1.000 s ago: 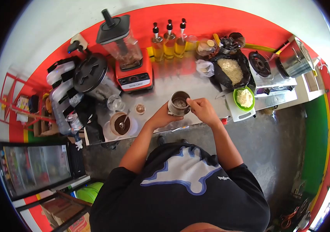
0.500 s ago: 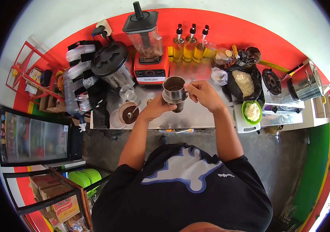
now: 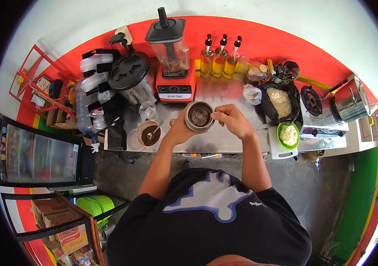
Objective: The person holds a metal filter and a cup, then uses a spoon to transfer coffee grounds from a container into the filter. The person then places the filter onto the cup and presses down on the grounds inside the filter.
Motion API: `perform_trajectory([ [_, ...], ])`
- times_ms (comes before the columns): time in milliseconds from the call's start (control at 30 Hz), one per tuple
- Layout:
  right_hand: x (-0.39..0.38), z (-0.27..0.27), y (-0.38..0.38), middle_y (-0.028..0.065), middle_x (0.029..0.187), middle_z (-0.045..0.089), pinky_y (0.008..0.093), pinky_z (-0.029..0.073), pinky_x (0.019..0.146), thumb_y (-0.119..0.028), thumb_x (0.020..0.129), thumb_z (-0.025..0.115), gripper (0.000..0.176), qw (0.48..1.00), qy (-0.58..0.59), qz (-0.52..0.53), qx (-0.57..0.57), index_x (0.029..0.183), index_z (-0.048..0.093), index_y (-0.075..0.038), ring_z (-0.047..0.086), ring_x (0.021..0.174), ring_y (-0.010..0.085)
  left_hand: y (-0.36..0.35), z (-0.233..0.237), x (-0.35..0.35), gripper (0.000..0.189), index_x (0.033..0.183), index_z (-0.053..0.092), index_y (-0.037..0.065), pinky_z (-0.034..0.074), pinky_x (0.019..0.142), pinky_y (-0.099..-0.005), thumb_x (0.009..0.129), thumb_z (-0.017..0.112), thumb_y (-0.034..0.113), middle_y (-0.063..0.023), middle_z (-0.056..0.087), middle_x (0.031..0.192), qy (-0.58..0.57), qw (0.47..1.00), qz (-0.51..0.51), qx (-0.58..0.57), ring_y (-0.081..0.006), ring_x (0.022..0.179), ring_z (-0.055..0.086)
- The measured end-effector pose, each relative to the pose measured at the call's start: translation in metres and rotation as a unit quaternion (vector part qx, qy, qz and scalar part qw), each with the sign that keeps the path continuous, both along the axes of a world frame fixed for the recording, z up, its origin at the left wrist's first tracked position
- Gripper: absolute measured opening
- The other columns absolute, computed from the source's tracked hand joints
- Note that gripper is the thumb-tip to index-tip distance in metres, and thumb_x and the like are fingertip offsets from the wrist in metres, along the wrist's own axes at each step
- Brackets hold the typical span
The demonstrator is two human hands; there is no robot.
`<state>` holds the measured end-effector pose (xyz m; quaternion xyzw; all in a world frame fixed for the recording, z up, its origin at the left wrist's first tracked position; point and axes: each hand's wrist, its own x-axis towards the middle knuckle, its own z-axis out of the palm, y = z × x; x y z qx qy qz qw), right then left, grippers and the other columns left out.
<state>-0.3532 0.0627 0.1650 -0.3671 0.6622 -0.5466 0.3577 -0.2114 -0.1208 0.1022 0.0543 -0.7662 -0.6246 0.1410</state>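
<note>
Above the counter's front edge I hold a metal coffee drip filter (image 3: 199,116), seen nearly straight down into its mouth. A round pattern of holes shows inside it, with brown around the rim of the pattern. My left hand (image 3: 181,129) is wrapped round its left side. With thumb and forefinger, my right hand (image 3: 233,120) pinches at its right edge, where the small handle is mostly hidden. What lies beneath the filter is out of sight. To the left, a bowl of brown powder (image 3: 143,136) has a spoon (image 3: 153,132) resting in it.
On the steel counter (image 3: 228,135) stand a red blender (image 3: 175,86), a lidded black-topped container (image 3: 131,73) and syrup pump bottles (image 3: 219,62). A green bowl (image 3: 288,135) of white cream sits on a cutting board (image 3: 282,153) at right, near a stove (image 3: 311,101).
The filter has tipped toward me, so its inside now shows and the metal cup seen under it is hidden. The view has shifted slightly. Both hands keep their grip.
</note>
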Motion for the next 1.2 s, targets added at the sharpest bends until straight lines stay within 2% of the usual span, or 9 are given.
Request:
perform_trajectory([
  [267,0.000,-0.021,0.009,-0.0054,0.063,0.039,0.0279,0.031,0.060,-0.020,0.096,0.065,0.038,0.994,0.011,-0.095,-0.046,0.065,0.046,-0.009,0.036,0.064,0.0059,0.009,0.002,-0.010,0.092,0.149,0.046,0.009,0.049,0.110,-0.0349,0.071,0.095,0.005,-0.0060,0.059,0.140,-0.001,1.000,-0.005,0.015,-0.0172,0.130,0.058],
  [367,-0.003,-0.029,0.017,-0.0053,0.063,0.040,0.0284,0.031,0.060,-0.022,0.096,0.065,0.038,1.000,0.006,-0.020,0.007,0.065,0.047,-0.008,0.037,0.065,0.0059,0.011,-0.021,-0.016,0.091,0.148,0.047,0.010,0.050,0.110,-0.0356,0.071,0.094,0.004,-0.0046,0.059,0.140,0.033,0.997,-0.018,0.062,-0.0166,0.131,0.057],
  [500,-0.026,-0.049,0.017,-0.0068,0.065,0.036,0.0305,0.029,0.056,-0.019,0.095,0.065,0.034,0.998,0.009,-0.058,-0.034,0.068,0.054,-0.002,0.033,0.065,0.0050,0.026,-0.029,-0.018,0.100,0.152,0.042,0.008,0.045,0.114,-0.0364,0.067,0.096,0.004,-0.0049,0.059,0.140,0.005,0.997,-0.006,0.082,-0.0190,0.130,0.057],
  [633,-0.053,-0.023,0.009,-0.0076,0.059,0.035,0.0293,0.030,0.054,-0.020,0.089,0.063,0.035,0.996,0.079,0.001,0.033,0.060,0.050,-0.006,0.034,0.060,0.0042,0.037,-0.025,-0.018,0.102,0.152,0.043,0.007,0.045,0.114,-0.0372,0.067,0.098,0.009,-0.0063,0.058,0.142,-0.028,0.995,-0.067,0.073,-0.0196,0.131,0.057],
  [700,-0.083,-0.022,0.004,-0.0078,0.058,0.036,0.0282,0.030,0.053,-0.021,0.089,0.063,0.037,0.982,0.041,0.174,0.055,0.058,0.048,-0.009,0.035,0.058,0.0047,0.046,-0.021,-0.014,0.101,0.152,0.045,0.007,0.045,0.114,-0.0377,0.067,0.098,0.010,-0.0067,0.059,0.142,-0.053,0.989,-0.077,0.117,-0.0202,0.132,0.056],
  [767,-0.089,-0.008,0.000,-0.0079,0.061,0.038,0.0272,0.030,0.053,-0.022,0.089,0.064,0.032,0.982,-0.002,0.184,0.041,0.063,0.050,-0.011,0.036,0.057,0.0058,0.050,-0.017,-0.014,0.098,0.154,0.043,0.010,0.049,0.113,-0.0437,0.071,0.095,0.007,-0.0062,0.057,0.146,-0.073,0.980,-0.089,0.165,-0.0210,0.135,0.057],
  [867,-0.093,0.011,-0.015,-0.0071,0.070,0.044,0.0269,0.033,0.057,-0.022,0.089,0.069,0.025,0.944,0.047,0.304,0.122,0.074,0.054,-0.010,0.041,0.064,0.0054,0.045,-0.012,-0.020,0.100,0.156,0.042,0.010,0.049,0.113,-0.0434,0.072,0.095,0.008,-0.0066,0.056,0.147,-0.045,0.987,-0.126,0.088,-0.0219,0.136,0.057],
  [1000,-0.084,0.022,-0.038,-0.0069,0.070,0.041,0.0301,0.033,0.058,-0.035,0.102,0.067,0.043,0.959,0.074,0.271,0.037,0.074,0.052,-0.005,0.037,0.066,0.0066,0.034,0.006,-0.027,0.097,0.155,0.043,0.007,0.051,0.110,-0.0409,0.073,0.095,0.009,-0.0071,0.059,0.144,0.020,0.991,-0.124,0.035,-0.0207,0.132,0.059],
  [1200,-0.063,0.069,-0.060,-0.0034,0.062,0.039,0.0324,0.034,0.057,-0.032,0.103,0.066,0.051,0.937,0.169,0.303,0.036,0.066,0.049,-0.001,0.037,0.062,0.0063,0.021,0.017,-0.018,0.085,0.145,0.050,0.003,0.051,0.106,-0.0362,0.073,0.095,0.008,-0.0072,0.064,0.133,0.044,0.996,-0.052,0.050,-0.0180,0.125,0.062],
])
